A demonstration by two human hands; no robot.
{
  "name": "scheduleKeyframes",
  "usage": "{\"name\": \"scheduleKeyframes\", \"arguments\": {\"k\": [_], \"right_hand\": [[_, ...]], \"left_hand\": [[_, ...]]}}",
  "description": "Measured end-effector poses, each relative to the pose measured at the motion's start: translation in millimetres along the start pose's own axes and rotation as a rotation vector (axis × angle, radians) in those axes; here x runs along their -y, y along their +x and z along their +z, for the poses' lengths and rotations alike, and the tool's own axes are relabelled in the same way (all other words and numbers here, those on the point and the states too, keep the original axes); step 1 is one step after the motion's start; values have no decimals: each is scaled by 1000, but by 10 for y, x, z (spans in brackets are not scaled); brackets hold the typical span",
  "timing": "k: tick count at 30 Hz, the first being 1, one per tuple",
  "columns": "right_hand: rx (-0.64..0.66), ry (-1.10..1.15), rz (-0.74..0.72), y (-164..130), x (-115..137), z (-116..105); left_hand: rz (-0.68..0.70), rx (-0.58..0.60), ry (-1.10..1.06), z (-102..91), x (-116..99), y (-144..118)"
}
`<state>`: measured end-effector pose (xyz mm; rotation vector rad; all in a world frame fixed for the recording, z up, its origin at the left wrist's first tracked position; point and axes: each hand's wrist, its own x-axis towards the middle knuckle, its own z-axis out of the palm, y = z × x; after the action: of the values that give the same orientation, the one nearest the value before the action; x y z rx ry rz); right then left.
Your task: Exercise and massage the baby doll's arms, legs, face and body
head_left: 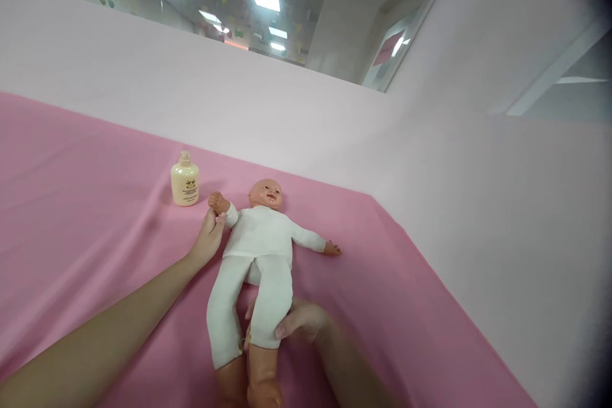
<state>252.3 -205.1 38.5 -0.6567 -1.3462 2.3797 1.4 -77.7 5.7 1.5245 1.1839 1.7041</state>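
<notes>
— So, what are the hands doing from where you stand?

— Well, the left hand [209,237] is pinched around the doll's [261,248] raised wrist, just below its little fist, fingers closed on the end of the white sleeve. The right hand [299,322] is cupped under one lower leg, fingers wrapped around the white trouser cuff, so it is grasping that leg near the knee.

— And how is the doll lying?

— Flat on its back on the pink cloth [86,217], face up, head pointing toward the far edge where the cloth meets the pale wall. One arm is bent up beside the head in the left hand's grip; the other arm lies stretched out toward the right edge, palm on the cloth. Its legs point back at the person, bare feet nearest the near edge.

— Anything else on the tabletop?

— A small cream bottle [184,183] with a cap, standing upright near the far edge, just beside the doll's raised fist and apart from it. The cloth is rumpled in soft folds around the bottle and along the left forearm.

— Beyond that?

— Pale partition walls, ceiling lights above them.
</notes>
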Motion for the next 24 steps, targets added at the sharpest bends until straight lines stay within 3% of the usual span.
{"name": "scheduleKeyframes", "arguments": {"k": [7, 12, 17, 20, 24], "right_hand": [[-30, 83, -107, -29, 8, 71], [-266, 211, -286, 45, -20, -9], [-433, 293, -310, 92, 46, -99], [-456, 322, -326, 109, 68, -65], [-381, 331, -364, 105, 88, 25]], "left_hand": [[50, 76, 176, -28, 14, -22], [218, 207, 318, -22, -6, -40], [223, 312, 399, -31, -30, -61], [223, 320, 415, -36, -22, -62], [214, 330, 413, -42, -10, -52]]}}
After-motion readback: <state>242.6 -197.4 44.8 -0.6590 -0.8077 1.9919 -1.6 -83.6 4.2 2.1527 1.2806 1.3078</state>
